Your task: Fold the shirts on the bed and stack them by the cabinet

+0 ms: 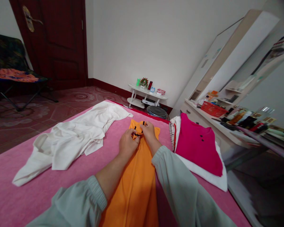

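Note:
An orange garment (134, 183) with dark trim at its far end lies lengthwise before me on a pink bed cover. Fingers of my left hand (129, 143) are closed on the left side of its dark-trimmed edge. On the right side of that edge, my right hand (148, 132) pinches the cloth close to the left hand. A crumpled white garment (73, 135) is spread to the left. To the right, a folded magenta top (197, 142) rests on folded white clothing (223, 170).
The pink bed cover (11, 201) extends beneath the clothes. A dresser (198, 113) with a red basket (213, 108) and several bottles borders the right side. Beyond the bed stands a small white table (145, 91); a folding chair (7, 56) holds orange cloth at left.

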The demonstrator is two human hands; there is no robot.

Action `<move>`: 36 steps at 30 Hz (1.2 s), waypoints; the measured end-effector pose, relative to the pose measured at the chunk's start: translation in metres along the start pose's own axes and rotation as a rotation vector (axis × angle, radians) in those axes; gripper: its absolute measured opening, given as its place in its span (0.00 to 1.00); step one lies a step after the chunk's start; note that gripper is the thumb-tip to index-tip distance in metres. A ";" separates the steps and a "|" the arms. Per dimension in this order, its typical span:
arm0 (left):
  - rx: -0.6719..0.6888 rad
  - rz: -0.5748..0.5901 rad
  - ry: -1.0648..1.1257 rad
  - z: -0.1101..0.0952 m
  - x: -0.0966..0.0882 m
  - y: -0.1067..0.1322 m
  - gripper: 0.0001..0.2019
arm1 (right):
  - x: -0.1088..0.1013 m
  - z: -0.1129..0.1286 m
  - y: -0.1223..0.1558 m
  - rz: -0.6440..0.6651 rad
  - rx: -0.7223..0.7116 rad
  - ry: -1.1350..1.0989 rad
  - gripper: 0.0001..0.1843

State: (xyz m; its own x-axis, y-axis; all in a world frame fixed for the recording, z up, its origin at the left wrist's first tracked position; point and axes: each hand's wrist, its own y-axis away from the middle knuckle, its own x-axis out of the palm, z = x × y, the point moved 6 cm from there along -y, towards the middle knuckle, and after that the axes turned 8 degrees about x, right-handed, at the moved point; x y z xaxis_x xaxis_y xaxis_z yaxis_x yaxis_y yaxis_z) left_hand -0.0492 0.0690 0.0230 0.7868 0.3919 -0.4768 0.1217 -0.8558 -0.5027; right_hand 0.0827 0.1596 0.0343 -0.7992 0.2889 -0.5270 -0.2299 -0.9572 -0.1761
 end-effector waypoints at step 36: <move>0.056 0.257 0.097 0.017 0.025 0.001 0.11 | -0.100 -0.045 0.141 0.146 -0.388 0.257 0.17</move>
State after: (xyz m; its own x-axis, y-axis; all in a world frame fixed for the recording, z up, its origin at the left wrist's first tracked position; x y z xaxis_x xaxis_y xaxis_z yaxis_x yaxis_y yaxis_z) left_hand -0.0402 0.0837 -0.0017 0.8419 0.1282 -0.5242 -0.1210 -0.9018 -0.4148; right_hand 0.1547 -0.0036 0.0248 -0.6337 0.1941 -0.7488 0.1375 -0.9243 -0.3559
